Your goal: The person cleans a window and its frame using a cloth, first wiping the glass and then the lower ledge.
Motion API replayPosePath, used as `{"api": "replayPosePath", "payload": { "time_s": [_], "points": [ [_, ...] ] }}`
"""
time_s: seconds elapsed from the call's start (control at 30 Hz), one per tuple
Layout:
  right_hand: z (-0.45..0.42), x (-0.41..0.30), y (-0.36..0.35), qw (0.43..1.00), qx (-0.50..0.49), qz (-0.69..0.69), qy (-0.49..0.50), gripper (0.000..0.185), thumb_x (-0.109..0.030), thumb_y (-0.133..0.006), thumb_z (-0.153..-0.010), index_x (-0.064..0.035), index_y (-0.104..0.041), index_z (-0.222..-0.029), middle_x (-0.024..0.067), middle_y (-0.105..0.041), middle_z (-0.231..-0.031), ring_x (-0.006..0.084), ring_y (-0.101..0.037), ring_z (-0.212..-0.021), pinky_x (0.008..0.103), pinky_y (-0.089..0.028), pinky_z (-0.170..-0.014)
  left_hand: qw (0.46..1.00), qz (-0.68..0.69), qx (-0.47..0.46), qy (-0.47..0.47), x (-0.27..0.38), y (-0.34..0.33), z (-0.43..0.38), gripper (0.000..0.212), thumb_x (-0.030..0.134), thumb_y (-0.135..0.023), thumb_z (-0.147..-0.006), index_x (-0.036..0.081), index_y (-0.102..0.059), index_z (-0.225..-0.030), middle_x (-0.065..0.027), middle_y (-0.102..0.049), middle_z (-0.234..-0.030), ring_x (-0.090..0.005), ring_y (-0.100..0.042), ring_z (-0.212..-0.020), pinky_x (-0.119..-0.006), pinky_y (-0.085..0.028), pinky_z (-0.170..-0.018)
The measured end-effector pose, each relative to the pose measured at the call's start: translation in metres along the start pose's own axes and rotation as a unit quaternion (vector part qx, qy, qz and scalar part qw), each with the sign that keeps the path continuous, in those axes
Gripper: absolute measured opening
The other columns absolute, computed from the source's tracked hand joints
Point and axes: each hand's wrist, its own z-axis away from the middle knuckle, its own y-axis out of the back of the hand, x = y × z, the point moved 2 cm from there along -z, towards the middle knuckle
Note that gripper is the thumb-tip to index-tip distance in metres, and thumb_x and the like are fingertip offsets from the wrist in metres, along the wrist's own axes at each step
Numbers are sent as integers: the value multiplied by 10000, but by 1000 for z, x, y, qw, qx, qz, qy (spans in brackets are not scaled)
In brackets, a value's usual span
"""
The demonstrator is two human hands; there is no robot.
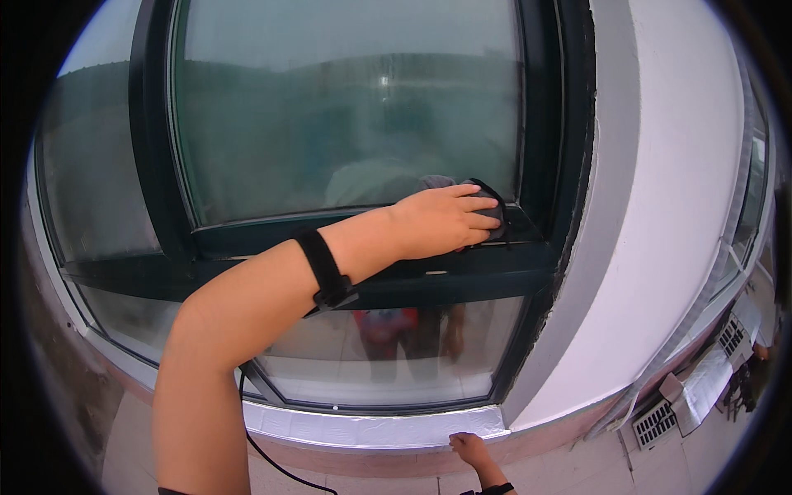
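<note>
My left hand (448,219) presses a dark grey cloth (489,213) into the lower right corner of a window sash, its fingers spread over the cloth. The large window pane (346,124) above it looks hazy and reflects hills and sky. Beneath the cloth runs the dark green window frame (371,288). A black strap (322,266) circles my left forearm. Low in the view, my right hand (471,447) hangs in front of the sill with its fingers curled in. I see nothing in it.
A lower pane (396,352) reflects a standing figure. The foil-like silver sill (371,427) borders it, and a black cable (278,465) hangs below my left arm. A white wall (668,185) curves along the right; slotted crates (656,425) stand on the tiled floor.
</note>
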Motion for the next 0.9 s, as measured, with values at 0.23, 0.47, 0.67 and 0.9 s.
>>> {"api": "replayPosePath", "payload": {
  "time_s": [0.23,0.47,0.67,0.9],
  "points": [
    [10,-2,-12,1000,14,4,-10,296,-313,-543,-845,-73,-672,-960,128,-671,-818,264,-649,-787,353,-502,-727,1000,-7,12,13,-4,8,30,409,182,-555,-829,103,-518,-1229,-25,-457,-1336,-227,-302,-1323,-397,-228,-1102],
    [12,27,14,999,47,21,-11,300,-291,-552,-855,-47,-663,-991,94,-687,-806,184,-670,-720,315,-512,-705,990,-62,119,50,-35,30,-35,433,104,-559,-798,91,-504,-1228,-66,-491,-1272,-239,-330,-1295,-400,-246,-1093],
    [9,47,57,998,41,36,-21,292,-277,-558,-855,-31,-664,-970,96,-688,-795,185,-673,-700,310,-516,-684,959,-66,243,131,-50,40,-74,441,19,-572,-762,28,-507,-1199,-126,-483,-1239,-271,-404,-1226,-420,-316,-1054],
    [-9,65,79,998,58,8,14,287,-288,-552,-855,-46,-674,-951,107,-687,-787,194,-678,-718,313,-519,-684,935,-132,257,206,-39,27,-106,330,64,-604,-750,-39,-569,-1062,-147,-466,-1266,-295,-376,-1256,-425,-331,-1043]
  ]
}}
